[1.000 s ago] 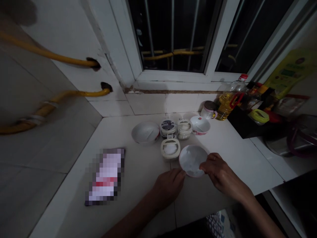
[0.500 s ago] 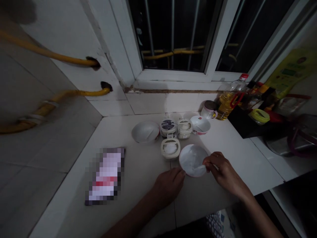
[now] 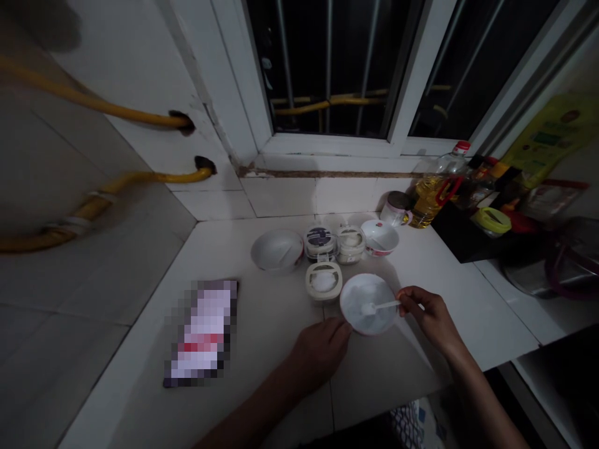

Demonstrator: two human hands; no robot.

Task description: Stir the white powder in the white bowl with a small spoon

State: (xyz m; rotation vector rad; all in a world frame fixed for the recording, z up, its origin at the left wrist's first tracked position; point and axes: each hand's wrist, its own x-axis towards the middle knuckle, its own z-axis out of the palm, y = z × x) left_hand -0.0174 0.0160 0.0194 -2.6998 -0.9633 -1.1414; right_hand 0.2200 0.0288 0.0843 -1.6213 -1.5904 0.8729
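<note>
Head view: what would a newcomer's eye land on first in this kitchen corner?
Probably the white bowl of white powder near the front of the counter, where the right hand holds a small white spoon in it and the left hand touches its near rim. Next come the yellow hoses at the far left, bright in the dim light.

The room is dim, and the window (image 3: 304,62) shows black behind vertical bars (image 3: 327,62) in a white frame (image 3: 405,81). White tiles cover the wall (image 3: 281,196) below the sill (image 3: 327,146) and the countertop (image 3: 219,249), which meets a grey tiled side wall (image 3: 70,280). Two yellow pipes (image 3: 121,111) enter dark holes (image 3: 181,121) left of the window. A dark, cracked seam (image 3: 327,174) runs under the sill.
</note>
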